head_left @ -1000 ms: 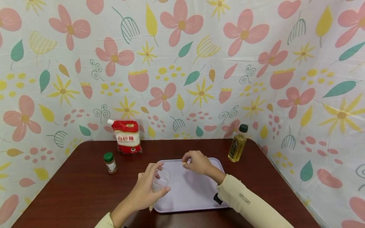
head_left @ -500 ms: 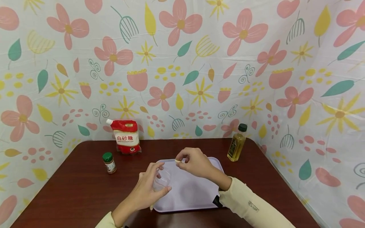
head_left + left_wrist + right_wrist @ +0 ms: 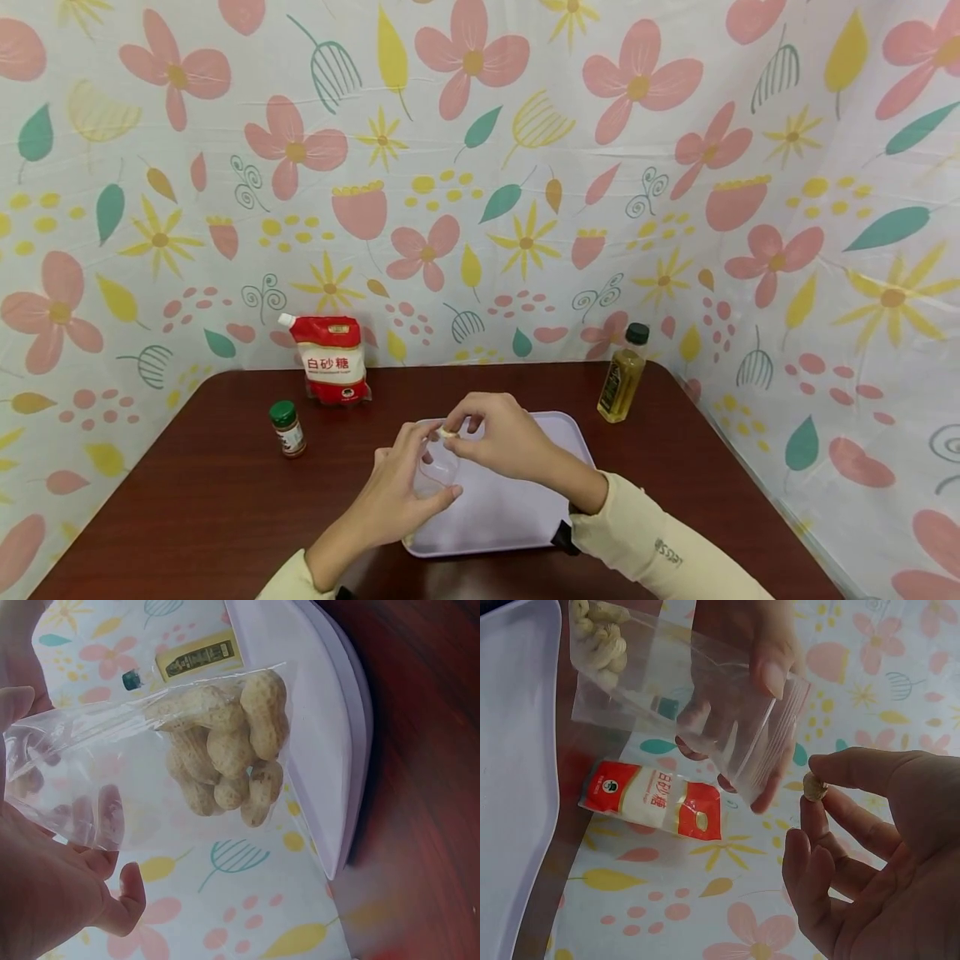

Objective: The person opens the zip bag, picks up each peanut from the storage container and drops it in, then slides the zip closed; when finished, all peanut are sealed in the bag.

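My left hand (image 3: pixel 397 492) holds a clear zip-lock bag (image 3: pixel 697 697) near its mouth, thumb on one side and fingers on the other. Several unshelled peanuts (image 3: pixel 225 742) are gathered at the bag's far end. Between thumb and fingertips, my right hand (image 3: pixel 506 437) pinches a single peanut (image 3: pixel 815 786). In the head view that peanut is right at the bag's mouth, beside the left fingertips. The right wrist view has it just outside the zip strip. Both hands are over the left part of a pale lilac tray (image 3: pixel 517 508).
A red and white sugar pouch (image 3: pixel 333 362) stands at the back left of the dark wooden table (image 3: pixel 202 492). In front of it is a small green-capped jar (image 3: pixel 288 429). An oil bottle (image 3: pixel 622 375) stands at the back right, before a floral curtain (image 3: pixel 480 167).
My right hand has moved left with the peanut, from over the tray's middle to the bag's mouth. The left hand has shifted slightly right with the bag.
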### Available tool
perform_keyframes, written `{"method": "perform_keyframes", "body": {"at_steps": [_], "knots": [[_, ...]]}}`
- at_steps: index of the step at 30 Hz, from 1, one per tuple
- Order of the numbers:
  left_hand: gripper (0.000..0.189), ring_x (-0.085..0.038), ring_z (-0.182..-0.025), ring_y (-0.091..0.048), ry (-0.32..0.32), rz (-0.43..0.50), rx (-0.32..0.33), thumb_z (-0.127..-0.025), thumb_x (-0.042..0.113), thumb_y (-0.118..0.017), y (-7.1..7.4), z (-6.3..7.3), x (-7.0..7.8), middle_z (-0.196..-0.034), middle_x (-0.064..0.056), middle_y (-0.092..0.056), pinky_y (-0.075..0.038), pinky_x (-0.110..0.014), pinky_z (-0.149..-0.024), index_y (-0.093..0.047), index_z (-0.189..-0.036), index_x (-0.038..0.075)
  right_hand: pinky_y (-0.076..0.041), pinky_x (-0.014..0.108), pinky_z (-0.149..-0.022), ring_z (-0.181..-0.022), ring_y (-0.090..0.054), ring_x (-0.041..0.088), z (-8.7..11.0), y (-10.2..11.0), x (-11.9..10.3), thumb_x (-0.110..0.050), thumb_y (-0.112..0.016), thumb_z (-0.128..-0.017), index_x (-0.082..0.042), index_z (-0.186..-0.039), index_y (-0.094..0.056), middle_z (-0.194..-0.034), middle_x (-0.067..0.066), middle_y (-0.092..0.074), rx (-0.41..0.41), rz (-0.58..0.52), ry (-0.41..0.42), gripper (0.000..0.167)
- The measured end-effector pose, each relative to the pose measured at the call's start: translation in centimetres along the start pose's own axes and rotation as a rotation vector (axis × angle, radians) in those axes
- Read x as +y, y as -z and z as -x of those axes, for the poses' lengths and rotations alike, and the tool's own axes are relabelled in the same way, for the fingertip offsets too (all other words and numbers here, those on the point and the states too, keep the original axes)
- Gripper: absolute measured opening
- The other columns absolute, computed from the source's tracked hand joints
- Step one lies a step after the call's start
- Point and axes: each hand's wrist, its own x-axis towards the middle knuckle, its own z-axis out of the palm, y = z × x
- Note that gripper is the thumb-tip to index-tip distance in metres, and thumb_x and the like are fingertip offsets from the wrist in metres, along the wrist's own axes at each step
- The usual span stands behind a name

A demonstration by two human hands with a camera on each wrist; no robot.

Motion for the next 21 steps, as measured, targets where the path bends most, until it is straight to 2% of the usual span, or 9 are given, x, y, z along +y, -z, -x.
{"method": "perform_keyframes", "body": {"at_steps": [7,11,15,18,21], "knots": [[0.080,-0.004,-0.094,-0.050,0.034,-0.017,0.036,-0.079,0.036,-0.081,-0.2,-0.2,0.4,-0.125,0.005,-0.046,-0.028,-0.039,-0.077,-0.041,-0.143,0.012,-0.054,0.034,-0.069,-0.080,-0.061,0.015,0.4,0.1,-0.1,-0.013,-0.081,-0.082,-0.010,-0.096,-0.075,-0.096,-0.005,-0.069,0.009,-0.014,-0.005,0.016],[0.083,-0.008,-0.096,-0.053,0.024,-0.047,0.093,-0.078,0.034,-0.083,-0.4,-0.5,0.6,-0.126,-0.001,-0.047,-0.029,-0.038,-0.076,-0.039,-0.144,0.010,-0.051,0.029,-0.064,-0.077,-0.059,0.014,0.8,0.2,-0.2,-0.017,-0.079,-0.084,-0.012,-0.095,-0.075,-0.092,-0.008,-0.067,-0.013,-0.014,-0.034,0.013],[0.085,-0.013,-0.100,-0.055,0.012,-0.062,0.153,-0.078,0.034,-0.083,-0.4,-0.9,0.9,-0.127,-0.007,-0.047,-0.029,-0.040,-0.076,-0.038,-0.145,0.008,-0.048,0.025,-0.057,-0.067,-0.058,0.011,1.1,0.1,-0.3,-0.020,-0.077,-0.086,-0.012,-0.096,-0.076,-0.083,-0.009,-0.062,-0.057,-0.032,-0.060,0.013],[0.086,-0.015,-0.103,-0.053,0.021,-0.043,0.171,-0.078,0.034,-0.084,-0.5,-1.2,1.2,-0.128,-0.009,-0.047,-0.029,-0.041,-0.077,-0.037,-0.145,0.007,-0.048,0.025,-0.053,-0.061,-0.057,0.009,1.2,0.1,-0.2,-0.020,-0.076,-0.086,-0.011,-0.099,-0.076,-0.079,-0.009,-0.059,-0.075,-0.058,-0.078,0.016],[0.087,-0.016,-0.106,-0.051,0.041,-0.018,0.178,-0.078,0.034,-0.084,-0.6,-1.3,1.5,-0.129,-0.011,-0.046,-0.028,-0.042,-0.077,-0.037,-0.146,0.006,-0.049,0.026,-0.054,-0.060,-0.058,0.009,1.2,0.2,-0.1,-0.022,-0.076,-0.087,-0.011,-0.099,-0.077,-0.080,-0.010,-0.062,-0.086,-0.080,-0.083,0.017]]}}
